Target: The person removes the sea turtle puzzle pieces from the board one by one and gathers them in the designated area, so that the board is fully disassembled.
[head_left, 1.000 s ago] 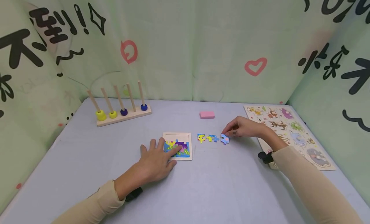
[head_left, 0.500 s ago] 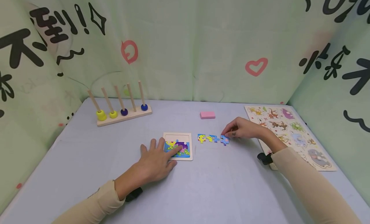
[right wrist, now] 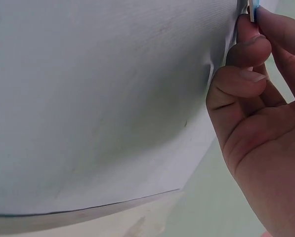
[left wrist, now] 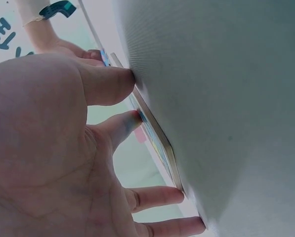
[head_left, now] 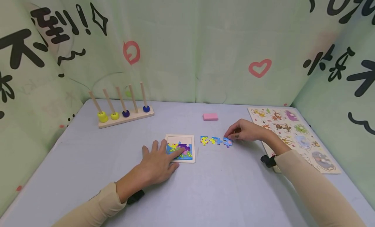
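Observation:
My left hand (head_left: 158,163) lies spread over the lower left of a small wooden jigsaw tray (head_left: 179,136). One of its fingertips presses on the colourful pieces (head_left: 188,152) inside, and the tray's upper strip shows bare wood. To the right, my right hand (head_left: 244,129) pinches the edge of a blue jigsaw piece (head_left: 227,142) with a pink patch. In the right wrist view that piece (right wrist: 253,11) sits between thumb and finger, close to the table. Two more loose pieces, a yellow one (head_left: 204,140) and a blue-and-yellow one (head_left: 216,140), lie between tray and right hand.
A pink block (head_left: 210,116) lies behind the loose pieces. At the back left stands a wooden peg stand (head_left: 126,119) with yellow and blue beads. A large animal puzzle board (head_left: 298,139) lies at the right, partly under the right forearm. Printed curtains enclose the table.

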Demonstrator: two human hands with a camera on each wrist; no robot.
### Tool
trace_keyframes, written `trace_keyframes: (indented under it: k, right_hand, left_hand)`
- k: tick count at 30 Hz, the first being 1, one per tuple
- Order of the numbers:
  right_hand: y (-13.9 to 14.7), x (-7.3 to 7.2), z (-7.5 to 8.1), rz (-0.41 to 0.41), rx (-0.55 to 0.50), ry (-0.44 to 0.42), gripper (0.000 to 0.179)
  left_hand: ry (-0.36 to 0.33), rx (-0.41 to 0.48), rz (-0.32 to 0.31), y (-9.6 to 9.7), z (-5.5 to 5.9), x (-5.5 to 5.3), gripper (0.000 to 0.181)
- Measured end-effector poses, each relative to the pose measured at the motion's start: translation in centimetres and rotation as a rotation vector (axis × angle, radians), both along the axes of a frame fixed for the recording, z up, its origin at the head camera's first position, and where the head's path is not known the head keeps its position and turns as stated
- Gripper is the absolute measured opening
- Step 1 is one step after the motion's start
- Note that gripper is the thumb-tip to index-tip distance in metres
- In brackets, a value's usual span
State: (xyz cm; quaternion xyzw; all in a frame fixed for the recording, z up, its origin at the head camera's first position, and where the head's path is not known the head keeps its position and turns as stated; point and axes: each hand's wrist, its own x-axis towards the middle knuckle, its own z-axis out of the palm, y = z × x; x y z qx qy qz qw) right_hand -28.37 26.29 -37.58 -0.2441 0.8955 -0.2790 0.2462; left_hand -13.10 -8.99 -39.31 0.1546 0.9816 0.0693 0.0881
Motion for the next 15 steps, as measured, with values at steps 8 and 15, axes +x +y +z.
trace_keyframes:
  k: [8, 15]
  right_hand:
    - [0.18, 0.08, -0.14, -0.011, 0.009, 0.014, 0.018]
    - [0.05, 0.35, -0.04, -0.012, -0.009, 0.013, 0.017]
  left_hand:
    - [-0.006, -0.001, -0.001, -0.07, 0.03, 0.0, 0.053]
    - [-0.014, 0.0, 0.001, -0.07, 0.02, 0.0, 0.053]
